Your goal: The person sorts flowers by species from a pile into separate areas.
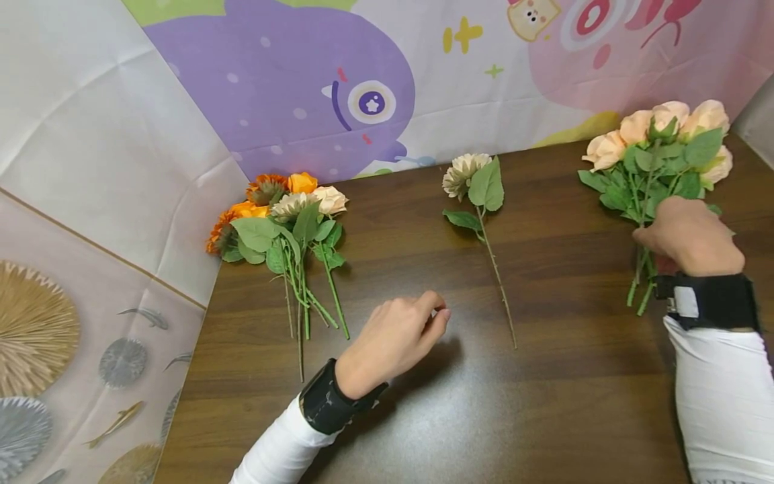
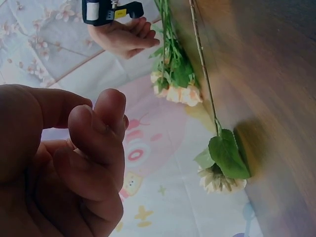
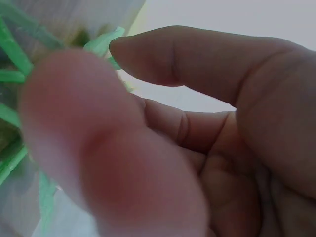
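My left hand [image 1: 393, 336] hovers over the middle of the table, its fingers loosely curled and holding nothing. In the left wrist view nothing lies between its thumb and fingers. Ahead of it to the right lies a single cream flower [image 1: 465, 176] with green leaves and a long thin stem. My right hand [image 1: 692, 235] is above the stems of a bunch of peach roses [image 1: 662, 138] at the right. A gap shows between its thumb [image 3: 173, 57] and fingers, with green stems [image 3: 15, 52] behind them. The hand partly hides the bunch in the head view.
At the left back of the brown wooden table [image 1: 544, 417] lies a mixed bunch of orange and cream flowers [image 1: 290, 208], stems toward me. A cartoon-printed cloth [image 1: 290, 81] stands along the back edge. A pale patterned panel [image 1: 103, 269] stands on the left.
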`<state>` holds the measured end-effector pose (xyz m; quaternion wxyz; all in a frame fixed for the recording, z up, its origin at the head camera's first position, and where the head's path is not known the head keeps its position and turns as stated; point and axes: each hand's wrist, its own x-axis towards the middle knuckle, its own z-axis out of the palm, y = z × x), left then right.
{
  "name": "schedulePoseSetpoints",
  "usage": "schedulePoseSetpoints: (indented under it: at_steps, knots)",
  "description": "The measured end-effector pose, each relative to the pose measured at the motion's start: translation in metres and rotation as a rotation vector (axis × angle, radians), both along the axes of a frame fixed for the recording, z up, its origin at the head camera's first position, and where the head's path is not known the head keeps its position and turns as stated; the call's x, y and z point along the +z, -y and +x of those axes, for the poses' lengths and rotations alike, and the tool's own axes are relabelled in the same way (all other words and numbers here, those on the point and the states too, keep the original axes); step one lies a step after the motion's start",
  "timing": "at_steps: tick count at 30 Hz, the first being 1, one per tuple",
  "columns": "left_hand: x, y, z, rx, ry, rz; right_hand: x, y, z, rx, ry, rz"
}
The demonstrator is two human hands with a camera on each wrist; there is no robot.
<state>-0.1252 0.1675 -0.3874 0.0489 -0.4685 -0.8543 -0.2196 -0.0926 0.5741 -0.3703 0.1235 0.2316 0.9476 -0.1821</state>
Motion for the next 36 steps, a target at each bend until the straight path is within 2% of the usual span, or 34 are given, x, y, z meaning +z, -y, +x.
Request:
schedulePoseSetpoints:
  at_steps: [5, 12, 18, 21, 23, 28, 33, 36]
  knots:
    - [0.001, 0.001, -0.002, 0.009, 0.001, 0.011, 0.003, 0.005, -0.001, 0.034, -0.023, -0.010]
    - [0.002, 0.006, -0.007, 0.042, -0.037, 0.039, 0.009, 0.023, -0.006, 0.110, -0.031, 0.000]
    - [0.005, 0.012, -0.017, 0.113, -0.038, 0.063, 0.014, 0.034, -0.008, 0.154, -0.054, 0.002]
    - [0.006, 0.017, -0.026, 0.187, -0.031, 0.056, 0.016, 0.038, -0.007, 0.187, -0.073, -0.009]
    - [0.006, 0.022, -0.035, 0.257, -0.029, 0.036, 0.017, 0.042, -0.008, 0.206, -0.082, -0.015]
    - [0.003, 0.043, -0.066, 0.491, 0.005, -0.073, 0.018, 0.051, -0.009, 0.224, -0.097, 0.004]
    - [-0.003, 0.079, -0.099, 0.704, 0.143, -0.239, 0.019, 0.055, -0.011, 0.245, -0.110, 0.028]
    - [-0.009, 0.097, -0.113, 0.770, 0.234, -0.317, 0.020, 0.057, -0.011, 0.252, -0.123, 0.039]
